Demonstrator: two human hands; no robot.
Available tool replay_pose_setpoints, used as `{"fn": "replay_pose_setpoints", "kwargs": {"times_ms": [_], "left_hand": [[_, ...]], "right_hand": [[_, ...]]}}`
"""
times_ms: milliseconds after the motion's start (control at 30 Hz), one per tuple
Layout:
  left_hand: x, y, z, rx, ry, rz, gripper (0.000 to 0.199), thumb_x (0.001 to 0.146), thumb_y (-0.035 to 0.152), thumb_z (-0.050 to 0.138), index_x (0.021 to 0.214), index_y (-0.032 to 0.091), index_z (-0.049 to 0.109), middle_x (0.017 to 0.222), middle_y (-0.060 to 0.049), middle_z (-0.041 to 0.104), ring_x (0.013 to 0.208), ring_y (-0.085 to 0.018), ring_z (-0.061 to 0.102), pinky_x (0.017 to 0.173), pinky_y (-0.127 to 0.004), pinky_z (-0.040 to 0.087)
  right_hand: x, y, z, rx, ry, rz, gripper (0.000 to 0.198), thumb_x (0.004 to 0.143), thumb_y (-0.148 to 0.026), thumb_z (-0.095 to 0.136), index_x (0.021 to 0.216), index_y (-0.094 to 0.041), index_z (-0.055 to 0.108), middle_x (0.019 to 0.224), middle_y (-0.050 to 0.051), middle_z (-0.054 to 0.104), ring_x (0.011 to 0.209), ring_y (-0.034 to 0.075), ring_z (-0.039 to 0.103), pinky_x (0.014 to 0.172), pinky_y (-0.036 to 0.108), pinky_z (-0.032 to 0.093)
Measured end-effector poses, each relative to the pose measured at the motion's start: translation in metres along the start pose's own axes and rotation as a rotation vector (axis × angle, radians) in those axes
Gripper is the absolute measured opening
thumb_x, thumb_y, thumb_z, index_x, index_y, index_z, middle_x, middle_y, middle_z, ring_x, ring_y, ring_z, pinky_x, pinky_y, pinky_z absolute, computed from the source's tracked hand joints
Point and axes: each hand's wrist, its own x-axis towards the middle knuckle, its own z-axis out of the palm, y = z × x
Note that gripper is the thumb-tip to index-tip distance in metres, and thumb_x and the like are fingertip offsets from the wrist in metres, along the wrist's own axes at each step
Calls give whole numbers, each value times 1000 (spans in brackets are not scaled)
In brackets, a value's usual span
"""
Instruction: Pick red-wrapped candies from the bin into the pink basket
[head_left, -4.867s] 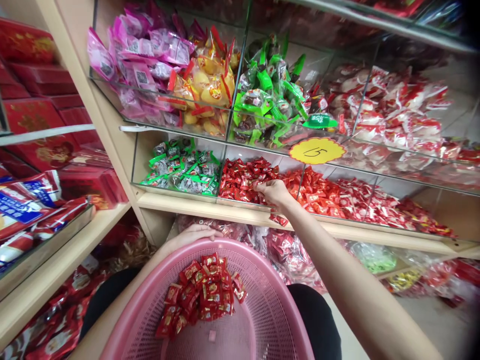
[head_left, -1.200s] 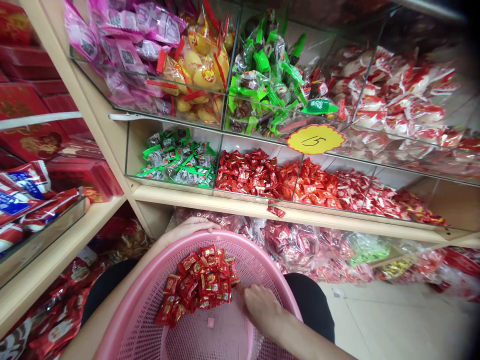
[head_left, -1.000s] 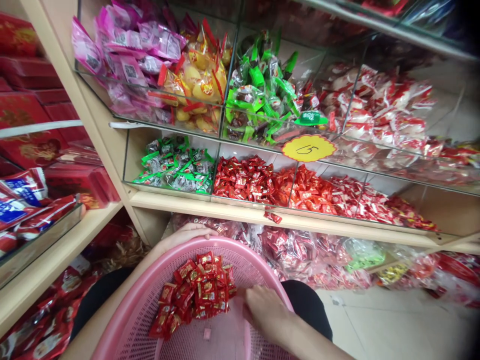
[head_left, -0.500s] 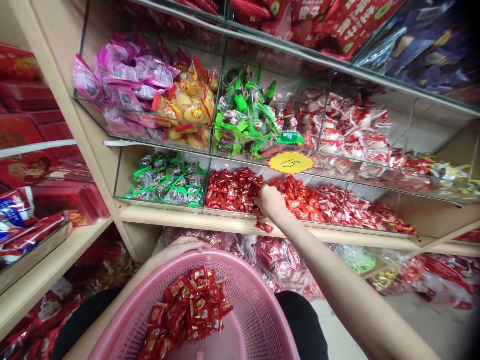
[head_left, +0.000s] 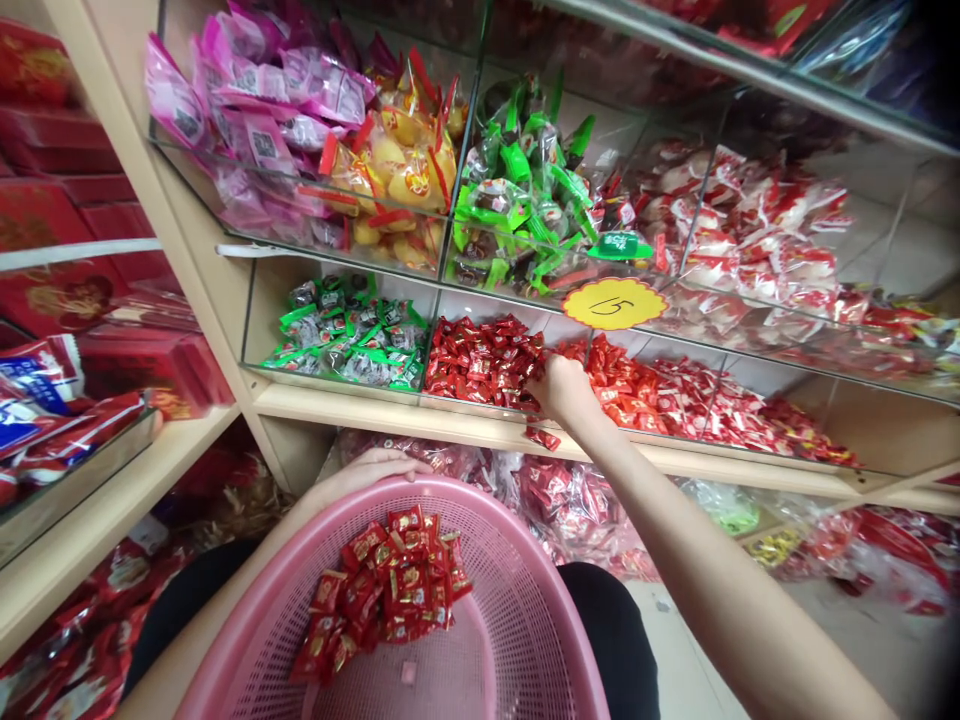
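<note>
So the right hand is buried in the bin of red candies, fingers curled shut around some. Left hand grips the far rim of the pink basket, which has a heap of red sweets inside.
</note>
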Motion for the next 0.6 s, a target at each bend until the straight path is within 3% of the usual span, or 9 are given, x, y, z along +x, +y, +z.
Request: {"fn": "replay_pose_setpoints", "kwargs": {"times_ms": [100,167,233,300,400,600], "left_hand": [[0,-2,0,-24,-14,-11,31,71,46,61,74,16,69,103,-5,66,98,-22,57,87,-30,40],[1,-3,0,-49,-29,-15,31,73,45,60,75,16,68,106,-5,65,98,-22,57,86,-29,41],[1,-3,1,-70,-38,-11,29,74,44,60,73,16,67,110,-5,64,99,-21,57,86,-29,41],[1,-4,2,-69,-33,-4,27,75,42,60,71,16,66,112,-5,63,100,-21,57,88,-29,40],[2,-7,1,-68,-37,3,27,76,42,59,71,16,65,113,-5,63,103,-21,56,91,-29,39],[6,-15,-3,-68,-45,-4,29,75,45,59,74,17,66,110,-5,64,102,-22,57,91,-30,40]], "right_hand": [[-27,3,-16,109,72,-66,29,80,-28,49,97,-6,58,79,14,64,73,19,60,67,29,44],[-51,0,-20,255,37,-109,28,81,-33,49,94,-10,58,68,8,63,61,15,57,60,26,42],[-77,-6,-13,420,-120,-157,25,80,-36,50,87,-13,58,63,4,61,50,12,54,52,23,39],[-100,-13,6,525,-417,-162,22,79,-34,51,82,-14,59,62,3,62,42,10,52,43,21,36],[-123,-24,40,479,-723,-133,19,76,-29,54,80,-12,61,54,2,60,38,11,52,39,21,36],[-130,-37,76,254,-741,-193,19,75,-26,58,62,-12,63,55,5,63,53,15,60,56,22,45]]}}
